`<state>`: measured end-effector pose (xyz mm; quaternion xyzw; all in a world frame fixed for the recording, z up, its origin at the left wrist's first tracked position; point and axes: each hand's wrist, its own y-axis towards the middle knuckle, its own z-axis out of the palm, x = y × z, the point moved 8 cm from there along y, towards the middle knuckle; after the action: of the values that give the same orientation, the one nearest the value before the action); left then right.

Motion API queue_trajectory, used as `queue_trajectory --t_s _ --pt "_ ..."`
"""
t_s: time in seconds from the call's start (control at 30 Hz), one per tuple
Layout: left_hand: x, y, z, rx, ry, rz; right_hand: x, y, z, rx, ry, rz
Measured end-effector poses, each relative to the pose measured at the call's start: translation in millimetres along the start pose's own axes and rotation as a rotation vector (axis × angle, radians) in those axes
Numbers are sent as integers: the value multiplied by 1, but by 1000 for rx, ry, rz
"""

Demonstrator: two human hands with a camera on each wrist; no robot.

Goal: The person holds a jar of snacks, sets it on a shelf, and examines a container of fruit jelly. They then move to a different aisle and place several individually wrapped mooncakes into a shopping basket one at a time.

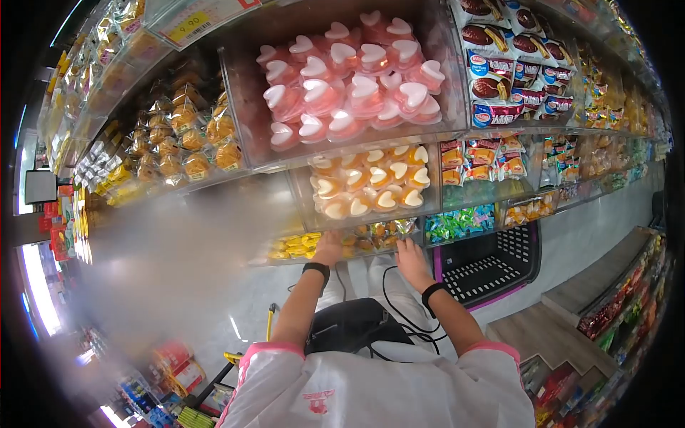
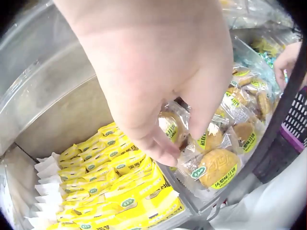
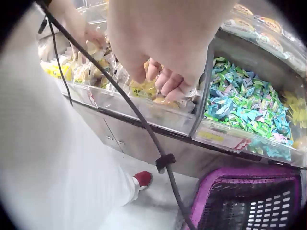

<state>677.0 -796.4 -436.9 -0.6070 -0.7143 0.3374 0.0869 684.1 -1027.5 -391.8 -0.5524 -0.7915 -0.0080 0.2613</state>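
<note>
Both hands are in the low bin of round wrapped mooncakes [image 2: 218, 167]. In the left wrist view my left hand [image 2: 163, 91] reaches down with thumb and fingers bent around a clear-wrapped cake [image 2: 170, 127], beside rows of yellow packets [image 2: 115, 177]. My right hand [image 3: 158, 57] is over the same bin in the right wrist view, its fingers curled down among the wrapped cakes [image 3: 144, 88]; what lies under the fingertips is hidden. From the head view, the left hand [image 1: 329, 250] and right hand [image 1: 412, 262] are at the bin's two sides.
A black basket with a purple rim [image 3: 211, 179] stands at the right below the shelves. Blue and green candies [image 3: 244, 103] fill the neighbouring bin. Above are bins of heart-shaped jelly cups [image 1: 367, 182]. A black cable [image 3: 139, 112] hangs across the right wrist view.
</note>
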Motion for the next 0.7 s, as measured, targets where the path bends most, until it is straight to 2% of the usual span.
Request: queue_trajectory --t_s 0.07,0.17,0.27,0.37,0.47,0.57,0.7 --pt "16 16 31 -20 102 135 0 3 6 -7 -27 -29" --pt "13 16 23 129 138 16 -5 13 26 74 -97 -7" --pt "14 12 21 -38 178 64 -2 22 25 124 -164 12" --pt "2 -15 -9 -439 92 255 1 25 28 116 -202 14" --pt "-1 -16 -17 -294 101 189 2 23 29 81 -207 9" --pt "-1 -22 -36 -21 -29 53 2 22 22 106 -188 6" --pt "-2 -34 -52 -60 -48 221 4 26 20 130 -143 -41"
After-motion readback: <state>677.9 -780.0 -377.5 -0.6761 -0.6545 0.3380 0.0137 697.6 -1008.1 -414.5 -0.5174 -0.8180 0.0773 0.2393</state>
